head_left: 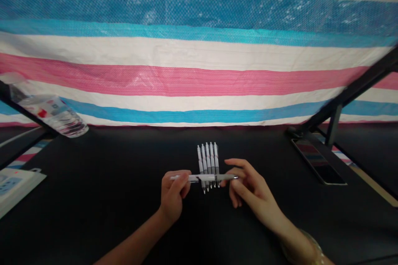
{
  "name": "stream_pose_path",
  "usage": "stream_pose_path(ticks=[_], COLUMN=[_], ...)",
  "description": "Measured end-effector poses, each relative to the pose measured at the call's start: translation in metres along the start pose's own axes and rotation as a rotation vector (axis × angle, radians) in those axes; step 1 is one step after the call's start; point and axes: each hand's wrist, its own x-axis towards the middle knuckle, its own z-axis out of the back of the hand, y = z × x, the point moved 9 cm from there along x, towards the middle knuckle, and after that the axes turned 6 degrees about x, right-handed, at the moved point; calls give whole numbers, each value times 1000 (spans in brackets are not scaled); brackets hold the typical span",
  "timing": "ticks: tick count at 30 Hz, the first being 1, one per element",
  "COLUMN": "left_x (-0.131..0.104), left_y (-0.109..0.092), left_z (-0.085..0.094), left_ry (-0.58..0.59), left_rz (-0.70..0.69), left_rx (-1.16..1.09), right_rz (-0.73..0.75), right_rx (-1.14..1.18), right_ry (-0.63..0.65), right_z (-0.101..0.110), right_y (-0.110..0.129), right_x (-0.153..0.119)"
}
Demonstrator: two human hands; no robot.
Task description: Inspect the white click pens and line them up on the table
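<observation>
A white pen (207, 178) with a grey grip lies level between my two hands, its metal tip pointing right. My left hand (174, 194) is closed round its clear clip end. The thumb and middle finger of my right hand (250, 188) are at the tip, with the index finger stretched out above. Behind the held pen, several similar white pens (208, 159) lie side by side on the black table (124, 161), tips toward me. The held pen hides part of their grips.
A phone (319, 161) lies at the right beside a black metal stand (336, 103). At the left are a clear plastic bottle (66, 118) and a white box-like object (15, 186). A striped sheet (199, 80) hangs behind the table.
</observation>
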Motion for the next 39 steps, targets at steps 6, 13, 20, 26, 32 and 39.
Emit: stream_pose_path(ticks=[6,13,20,26,32,39], left_x=[6,7,11,10,13,21], left_y=[1,3,-4,1,-2,-7], left_z=[-2,-3,-3,-2,-2,-14], left_ry=[4,11,6,35,123,175], left_rz=[22,62,76,70,-10,134], left_rx=[-124,-123,-87,-146,-140,-101], right_rz=[49,52,107,168,-99,-261], right_rx=[-218,-183,-361,-519,-243,0], right_ry=[-54,-35,51,49,124,129], right_z=[6,5,-2,-6,-11,-18], right_y=[9,5,8,17,-10,-31], right_x=[1,-1,-2,-3,-2,1])
